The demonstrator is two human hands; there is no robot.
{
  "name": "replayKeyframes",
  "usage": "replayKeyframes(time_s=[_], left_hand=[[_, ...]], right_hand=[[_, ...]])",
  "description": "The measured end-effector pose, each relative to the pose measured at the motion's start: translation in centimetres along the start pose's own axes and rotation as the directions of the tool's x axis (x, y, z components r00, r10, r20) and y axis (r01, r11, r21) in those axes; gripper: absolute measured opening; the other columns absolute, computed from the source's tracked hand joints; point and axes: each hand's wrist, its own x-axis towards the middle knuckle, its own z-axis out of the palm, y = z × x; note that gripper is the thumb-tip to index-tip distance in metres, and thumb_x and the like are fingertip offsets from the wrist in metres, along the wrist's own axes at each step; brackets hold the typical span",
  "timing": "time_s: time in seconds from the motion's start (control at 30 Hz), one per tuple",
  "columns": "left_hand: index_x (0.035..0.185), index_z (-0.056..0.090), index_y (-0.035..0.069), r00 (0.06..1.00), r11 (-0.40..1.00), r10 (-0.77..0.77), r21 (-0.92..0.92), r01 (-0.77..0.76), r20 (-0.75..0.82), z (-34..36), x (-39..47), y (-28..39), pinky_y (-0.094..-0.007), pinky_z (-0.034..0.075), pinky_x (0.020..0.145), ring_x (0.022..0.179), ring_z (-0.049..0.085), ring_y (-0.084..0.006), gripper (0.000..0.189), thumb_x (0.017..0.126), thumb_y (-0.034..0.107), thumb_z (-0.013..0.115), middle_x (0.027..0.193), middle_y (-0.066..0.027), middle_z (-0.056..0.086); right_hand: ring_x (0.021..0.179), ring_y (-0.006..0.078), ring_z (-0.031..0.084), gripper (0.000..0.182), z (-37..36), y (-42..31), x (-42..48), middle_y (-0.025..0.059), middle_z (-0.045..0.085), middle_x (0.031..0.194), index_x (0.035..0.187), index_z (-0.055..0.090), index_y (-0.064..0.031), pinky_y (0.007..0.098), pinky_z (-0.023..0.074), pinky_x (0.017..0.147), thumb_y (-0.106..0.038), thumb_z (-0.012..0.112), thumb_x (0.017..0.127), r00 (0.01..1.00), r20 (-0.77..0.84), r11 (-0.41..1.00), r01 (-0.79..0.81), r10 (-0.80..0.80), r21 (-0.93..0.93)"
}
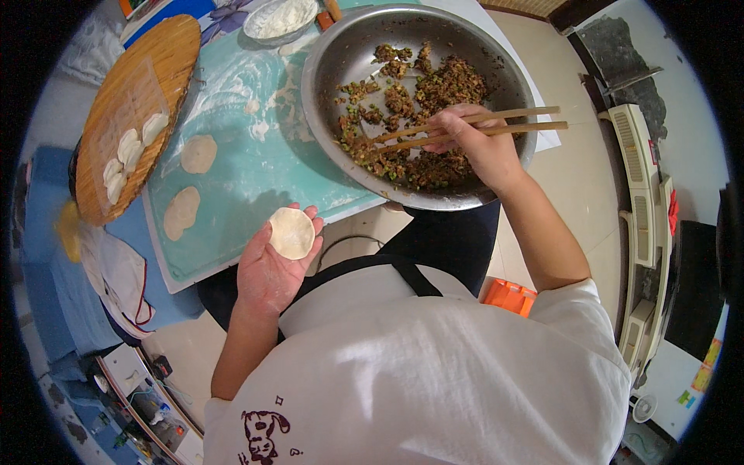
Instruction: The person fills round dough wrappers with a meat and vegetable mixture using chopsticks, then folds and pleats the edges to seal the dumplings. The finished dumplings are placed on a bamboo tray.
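Note:
A round dough wrapper (292,233) lies flat on the palm and fingers of my left hand (273,267), near the front edge of the table. My right hand (474,139) grips a pair of wooden chopsticks (523,119) over a large steel basin (325,145). Their tips touch the minced filling with green bits (450,87) in the basin. Two more dough wrappers (199,154) rest on the floured green mat (232,192), left of the basin. Several folded dumplings (129,145) sit on a round wooden board (104,139) at the far left.
A bowl of flour (282,20) stands behind the mat, beside a wooden handle (332,9). The round board overlaps the mat's left side. An orange plastic object (509,296) is on the floor at my right. White cloth (116,279) lies on the blue seat at left.

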Motion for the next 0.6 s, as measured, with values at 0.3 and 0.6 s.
replayKeyframes(time_s=[0.3,0.6], left_hand=[[0.125,0.034,-0.003,0.999,0.988,0.02,0.154,-0.015,-0.03,2.7,1.1,0.6,-0.0431,0.035,0.097,0.117,0.04,-0.0328,0.044,0.091,0.027,0.033,0.129,-0.0221,0.038],[0.123,0.033,-0.007,0.995,0.974,0.014,0.222,-0.035,0.095,8.1,4.6,-0.5,-0.042,0.031,0.099,0.117,0.04,-0.0337,0.046,0.091,0.027,0.032,0.125,-0.0248,0.041]], right_hand=[[0.061,0.0203,0.063,0.028,-3.4,-1.1,0.1,0.0121,0.059,0.072,0.089,0.054,0.0025,0.0263,0.0516,0.054,-0.025,0.049,0.088,0.955,-0.264,0.969,-0.071,0.134,0.235],[0.063,0.0229,0.062,0.028,-2.4,-2.8,-2.5,0.0128,0.059,0.074,0.091,0.052,0.0019,0.0294,0.052,0.057,-0.025,0.045,0.09,0.943,-0.333,0.927,0.107,0.021,0.361]])
